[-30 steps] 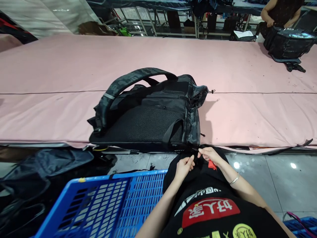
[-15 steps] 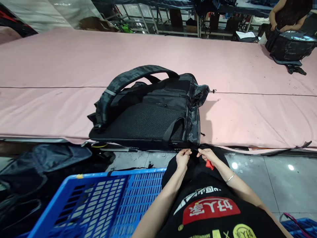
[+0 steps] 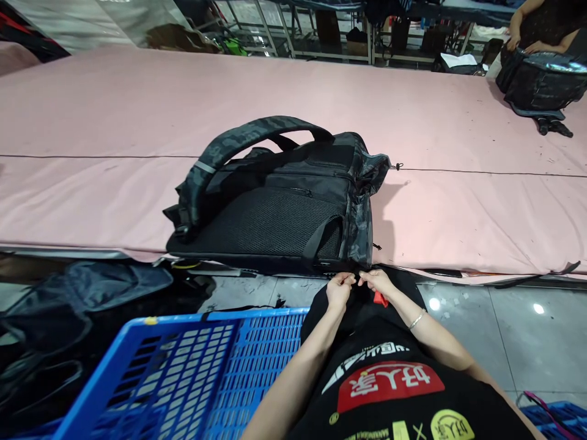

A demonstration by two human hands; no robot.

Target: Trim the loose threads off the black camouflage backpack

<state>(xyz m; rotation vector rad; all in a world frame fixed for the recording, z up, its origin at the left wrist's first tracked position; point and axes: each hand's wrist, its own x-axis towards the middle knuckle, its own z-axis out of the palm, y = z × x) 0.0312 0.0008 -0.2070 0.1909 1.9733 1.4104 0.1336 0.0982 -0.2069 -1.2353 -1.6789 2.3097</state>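
A black and dark-camouflage backpack (image 3: 275, 214) lies on its side at the near edge of the pink-covered table, its padded strap arching up and its mesh back panel facing me. Just below its near right corner, my left hand (image 3: 339, 291) is closed in a pinch; what sits in the fingertips is too small to make out. My right hand (image 3: 376, 283) pinches close beside it, fingertips nearly meeting the left ones. A small red object (image 3: 380, 299) shows under the right palm, apparently held there; its kind is unclear.
A blue plastic crate (image 3: 257, 342) stands below left, beside dark bags (image 3: 105, 287). Across the pink table (image 3: 137, 98), a person (image 3: 541, 30) handles another black backpack (image 3: 541, 82). A thin dark cord (image 3: 486, 173) runs along the tabletop. Metal racks stand behind.
My right hand has moved left toward my left hand, so the gap between the fingertips has narrowed. The red object shifted with it. The backpack stays in place.
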